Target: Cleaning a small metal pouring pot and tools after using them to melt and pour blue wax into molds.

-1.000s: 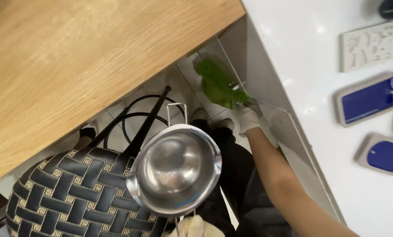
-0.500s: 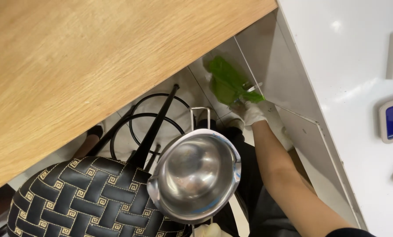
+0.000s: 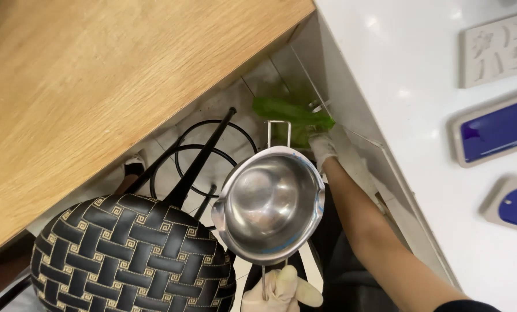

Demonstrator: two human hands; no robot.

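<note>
My left hand point(image 3: 281, 292), in a pale glove, grips the thin handle of a shiny steel pot point(image 3: 268, 202) with pouring lips, held level above the floor. The pot looks empty inside. My right hand point(image 3: 323, 147), also gloved, reaches down beside the white cabinet and holds a crumpled green bag point(image 3: 290, 115) close to a metal cabinet handle point(image 3: 316, 107). My bare right forearm runs from the lower right up to that hand.
A wooden tabletop point(image 3: 108, 86) fills the upper left. A stool with a black-and-gold woven seat point(image 3: 128, 254) and black metal rings stands below it. On the white counter point(image 3: 420, 75) at right lie a grey mould and blue-filled moulds point(image 3: 495, 130).
The view has shifted, with the counter moulds back in sight. The pot stays in my left hand; my right hand with the green bag sits lower against the cabinet.
</note>
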